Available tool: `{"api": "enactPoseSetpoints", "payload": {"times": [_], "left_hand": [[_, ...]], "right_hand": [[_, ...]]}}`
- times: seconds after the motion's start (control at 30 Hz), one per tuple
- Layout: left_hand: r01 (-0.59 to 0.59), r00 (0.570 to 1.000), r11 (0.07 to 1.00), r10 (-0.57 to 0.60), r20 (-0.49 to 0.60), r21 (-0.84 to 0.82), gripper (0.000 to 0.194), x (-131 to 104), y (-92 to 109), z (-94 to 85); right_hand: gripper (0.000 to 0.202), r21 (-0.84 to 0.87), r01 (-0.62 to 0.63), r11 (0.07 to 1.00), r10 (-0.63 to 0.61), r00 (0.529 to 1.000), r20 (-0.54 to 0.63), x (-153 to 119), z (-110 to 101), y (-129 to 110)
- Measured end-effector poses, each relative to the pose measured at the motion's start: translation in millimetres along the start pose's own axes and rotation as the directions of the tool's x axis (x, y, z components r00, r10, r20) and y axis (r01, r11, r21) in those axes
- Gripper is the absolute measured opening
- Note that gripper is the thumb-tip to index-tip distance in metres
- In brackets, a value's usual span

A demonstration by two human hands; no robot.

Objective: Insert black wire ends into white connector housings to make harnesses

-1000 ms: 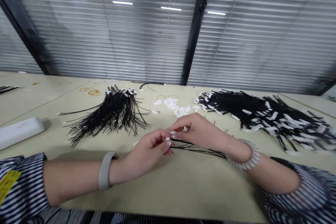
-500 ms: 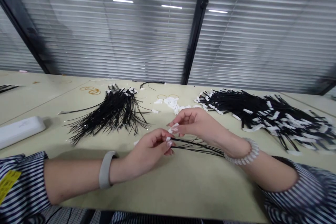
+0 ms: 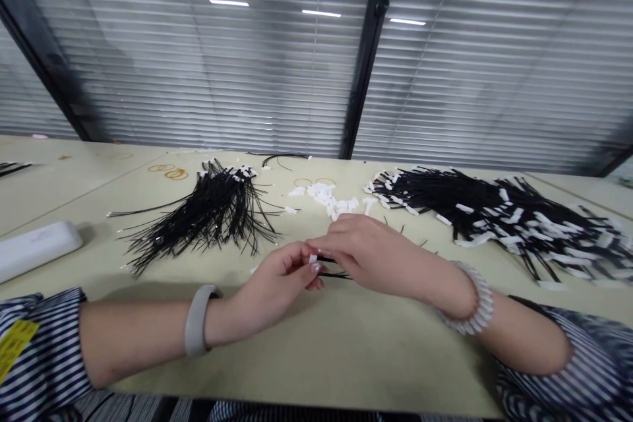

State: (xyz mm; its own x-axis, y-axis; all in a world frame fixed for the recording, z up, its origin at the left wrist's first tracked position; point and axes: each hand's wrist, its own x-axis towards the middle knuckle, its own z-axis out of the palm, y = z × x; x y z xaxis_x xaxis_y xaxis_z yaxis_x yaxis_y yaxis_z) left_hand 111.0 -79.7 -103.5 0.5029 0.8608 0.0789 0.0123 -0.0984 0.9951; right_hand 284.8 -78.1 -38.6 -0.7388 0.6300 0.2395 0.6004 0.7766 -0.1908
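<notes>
Between its thumb and fingers my left hand (image 3: 281,283) pinches a few thin black cables (image 3: 336,275) with a white tip (image 3: 313,258). Over the same cables, my right hand (image 3: 361,250) is closed with its fingertips at the white tip, touching or very near my left fingertips; its palm side is hidden, so what it grips cannot be made out. Beyond my hands lies a small heap of white pieces (image 3: 324,194). A bundle of black cables with white ends (image 3: 208,211) spreads to the left, and a larger pile (image 3: 445,191) lies to the right.
A white case (image 3: 39,249) rests at the left on the pale table (image 3: 346,356). Yellowish rubber bands (image 3: 175,173) lie near the left bundle. A few black cables (image 3: 281,156) are at the back edge, before window blinds (image 3: 222,79).
My right hand has turned over and come down onto the cables beside my left fingertips. The white piece it held is now out of sight. My left hand keeps its pinch.
</notes>
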Motion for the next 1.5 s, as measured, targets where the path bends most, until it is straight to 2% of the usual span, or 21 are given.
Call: {"api": "enactPoseSetpoints", "payload": {"times": [0.03,0.1,0.17,0.27,0.37,0.43,0.57,0.77,0.9,0.97,1.03,1.13,1.23,1.3,1.37,1.5], "left_hand": [[0.004,1.000,1.000,-0.004,0.002,-0.007,0.011,-0.1,0.4,0.2],[0.017,1.000,0.999,-0.017,0.000,-0.042,0.011,-0.3,1.1,0.8],[0.024,1.000,0.996,-0.025,-0.009,-0.084,0.012,-0.5,1.4,1.5],[0.026,1.000,0.996,-0.027,-0.011,-0.090,0.014,-1.1,1.9,2.0],[0.036,0.999,0.997,-0.037,-0.021,-0.062,0.015,-1.6,3.2,2.2],[0.045,0.999,0.997,-0.047,-0.027,-0.060,0.015,-1.5,4.5,2.5],[0.054,0.998,0.996,-0.055,-0.025,-0.068,0.015,-0.7,5.8,3.2],[0.038,0.999,0.996,-0.040,-0.026,-0.077,0.014,-0.5,3.3,3.5],[0.024,0.999,0.995,-0.027,-0.036,-0.093,0.014,-1.6,1.5,2.7],[-0.007,0.999,0.998,0.004,-0.048,-0.064,0.014,-3.1,1.0,1.7],[-0.073,0.996,0.997,0.074,-0.047,0.027,0.013,-5.0,0.5,0.0],[-0.280,0.958,0.928,0.287,0.009,0.247,0.008,-7.7,-1.2,-3.2],[-0.502,0.859,0.785,0.503,0.098,0.363,0.009,-9.4,-3.0,-6.2],[-0.567,0.814,0.724,0.566,0.132,0.392,0.011,-9.9,-3.3,-7.0],[-0.582,0.803,0.700,0.577,0.152,0.414,0.012,-10.0,-2.9,-6.8],[-0.565,0.814,0.701,0.559,0.158,0.436,0.013,-9.4,-2.1,-5.7]], "right_hand": [[0.024,0.021,-0.022,1.000,0.023,1.000,-0.019,-0.1,-1.0,-1.7],[0.017,0.195,-0.102,0.975,0.120,0.989,-0.083,0.4,-1.1,-4.3],[0.009,0.451,-0.197,0.871,0.275,0.954,-0.115,1.4,1.1,-5.5],[0.011,0.671,-0.293,0.681,0.417,0.908,-0.027,2.9,6.9,-4.5],[0.013,0.723,-0.347,0.598,0.428,0.900,0.078,3.9,12.5,-1.7],[0.013,0.772,-0.343,0.535,0.426,0.899,0.104,4.5,15.7,-0.2],[0.012,0.832,-0.292,0.472,0.426,0.902,0.075,5.3,22.6,0.1],[0.013,0.875,-0.290,0.388,0.479,0.874,0.077,6.4,33.3,-4.7],[0.018,0.857,-0.282,0.432,0.447,0.892,0.068,5.5,27.5,-5.3],[0.020,0.791,-0.280,0.544,0.417,0.908,0.035,2.2,18.4,-2.5],[0.022,0.648,-0.300,0.700,0.364,0.931,0.038,-3.4,9.2,1.6],[0.026,0.436,-0.266,0.860,0.221,0.963,0.152,-13.8,1.7,4.7],[0.025,0.358,-0.159,0.920,0.102,0.979,0.174,-21.8,1.7,-0.3],[0.023,0.310,-0.120,0.943,0.085,0.988,0.125,-25.2,2.7,-6.3],[0.022,0.230,-0.109,0.967,0.092,0.992,0.082,-27.7,3.5,-11.7],[0.026,0.084,-0.080,0.993,0.074,0.995,0.070,-30.9,4.5,-16.1]]}}
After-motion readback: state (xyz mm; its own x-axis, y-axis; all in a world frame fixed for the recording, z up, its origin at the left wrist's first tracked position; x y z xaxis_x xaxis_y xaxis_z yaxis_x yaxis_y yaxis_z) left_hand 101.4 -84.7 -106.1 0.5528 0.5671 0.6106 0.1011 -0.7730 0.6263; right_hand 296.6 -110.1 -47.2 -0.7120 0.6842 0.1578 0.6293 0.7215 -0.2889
